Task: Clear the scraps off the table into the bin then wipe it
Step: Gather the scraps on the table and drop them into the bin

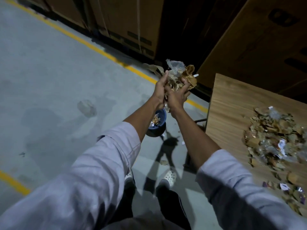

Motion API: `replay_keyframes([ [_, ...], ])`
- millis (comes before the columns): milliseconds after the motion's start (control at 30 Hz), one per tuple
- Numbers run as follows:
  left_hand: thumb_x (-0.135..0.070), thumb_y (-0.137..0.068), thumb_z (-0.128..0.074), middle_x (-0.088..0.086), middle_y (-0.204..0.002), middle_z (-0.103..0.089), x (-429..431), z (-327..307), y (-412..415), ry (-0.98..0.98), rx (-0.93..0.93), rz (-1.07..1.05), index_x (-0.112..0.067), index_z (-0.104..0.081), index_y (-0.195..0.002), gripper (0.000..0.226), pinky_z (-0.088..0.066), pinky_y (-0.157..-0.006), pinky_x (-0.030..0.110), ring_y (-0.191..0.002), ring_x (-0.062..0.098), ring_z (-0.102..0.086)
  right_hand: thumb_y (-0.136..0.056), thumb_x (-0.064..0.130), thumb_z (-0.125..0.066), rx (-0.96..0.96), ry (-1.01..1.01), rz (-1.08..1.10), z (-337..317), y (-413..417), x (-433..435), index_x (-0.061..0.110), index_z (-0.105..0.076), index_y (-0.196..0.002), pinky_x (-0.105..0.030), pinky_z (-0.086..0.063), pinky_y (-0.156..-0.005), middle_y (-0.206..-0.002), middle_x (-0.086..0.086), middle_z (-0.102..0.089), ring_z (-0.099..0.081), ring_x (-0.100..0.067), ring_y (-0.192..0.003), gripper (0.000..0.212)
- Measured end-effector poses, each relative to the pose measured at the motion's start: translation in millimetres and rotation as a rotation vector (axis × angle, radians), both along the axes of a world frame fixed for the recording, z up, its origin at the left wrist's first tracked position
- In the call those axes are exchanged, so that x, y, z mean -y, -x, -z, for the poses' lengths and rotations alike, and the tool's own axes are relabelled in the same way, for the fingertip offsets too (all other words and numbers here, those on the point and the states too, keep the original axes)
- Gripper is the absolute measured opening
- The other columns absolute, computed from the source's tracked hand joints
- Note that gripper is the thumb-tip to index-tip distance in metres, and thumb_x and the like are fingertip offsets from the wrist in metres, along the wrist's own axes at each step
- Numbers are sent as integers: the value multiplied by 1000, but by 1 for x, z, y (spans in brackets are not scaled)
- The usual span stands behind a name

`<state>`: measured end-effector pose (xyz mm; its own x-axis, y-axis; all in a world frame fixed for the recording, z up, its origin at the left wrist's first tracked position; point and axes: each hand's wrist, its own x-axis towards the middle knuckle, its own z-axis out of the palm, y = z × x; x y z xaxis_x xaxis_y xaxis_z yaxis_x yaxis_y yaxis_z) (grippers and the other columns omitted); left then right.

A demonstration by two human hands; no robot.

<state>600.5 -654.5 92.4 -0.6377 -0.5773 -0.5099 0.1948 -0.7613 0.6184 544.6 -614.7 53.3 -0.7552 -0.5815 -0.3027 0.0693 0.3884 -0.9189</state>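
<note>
Now | left hand and right hand: fingers of both clenched round one bundle of scraps, at 12 o'clock | bin: on the floor, between the forearms | scrap pile: on the counter, at 3 o'clock

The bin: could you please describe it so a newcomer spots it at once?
Find the wooden table on the right. Left of it, on the grey floor, sits the bin. It alone is round and blue, with scraps inside.
</note>
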Motion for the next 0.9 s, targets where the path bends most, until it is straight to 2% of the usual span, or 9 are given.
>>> replay_keyframes([
  [133,-60,-103,-42,11,-133,-64,21,65,-5,-75,-38,-7,-15,-58,-140,60,-55,-86,38,-124,29,-60,-85,43,-74,-18,-81,-2,63,-1,19,39,-31,-142,-59,-44,-106,-147,-5,-25,-30,-36,-139,71],
  [267,-59,-103,-41,17,-159,-41,29,125,-6,-187,-122,-31,-14,-49,-149,65,-61,-62,29,-145,36,-40,-80,43,-72,-46,-129,-7,136,3,34,43,-33,-136,-57,-49,-101,-135,2,-27,-35,-35,-133,69],
  [333,-64,-96,-47,19,-159,-40,29,159,-7,-263,-136,-42,-15,-59,-136,64,-60,-54,25,-138,32,-49,-82,41,-73,-47,-160,-25,176,5,35,44,-33,-137,-56,-49,-103,-137,1,-28,-36,-34,-132,68],
  [433,-62,-101,-42,17,-154,-45,33,229,-3,-295,-91,-38,-19,-62,-115,50,-57,-68,31,-125,27,-57,-81,39,-74,-43,-176,-58,238,8,33,45,-34,-134,-56,-47,-104,-132,1,-30,-38,-31,-128,67],
  [533,-63,-102,-42,14,-155,-45,38,309,3,-304,-26,-72,-15,-59,-130,58,-51,-81,33,-119,27,-58,-79,38,-76,-9,-176,-105,302,13,34,49,-33,-127,-56,-46,-105,-130,1,-31,-39,-26,-123,65],
  [633,-67,-97,-49,10,-151,-52,47,388,14,-252,73,-133,-20,-55,-146,69,-48,-92,41,-134,29,-52,-79,34,-77,16,-185,-152,368,22,40,45,-35,-130,-53,-45,-107,-129,0,-32,-41,-26,-121,67],
  [767,-56,-104,-43,5,-141,-58,59,472,20,-268,102,-207,-17,-51,-150,60,-48,-89,38,-135,27,-51,-77,35,-81,67,-238,-204,446,34,51,45,-38,-131,-44,-47,-103,-136,-4,-36,-44,-23,-118,69],
  [833,-55,-106,-40,1,-145,-56,64,511,26,-290,108,-200,-17,-47,-152,60,-49,-88,36,-133,26,-53,-70,37,-85,147,-266,-205,478,43,57,54,-40,-120,-44,-52,-100,-138,-5,-40,-50,-24,-119,69],
  [900,-56,-107,-35,2,-141,-58,69,540,28,-330,117,-222,-17,-45,-153,61,-51,-81,34,-116,23,-62,-55,44,-89,243,-342,-233,524,57,66,68,-41,-103,-49,-57,-96,-139,-6,-47,-59,-29,-116,72],
])
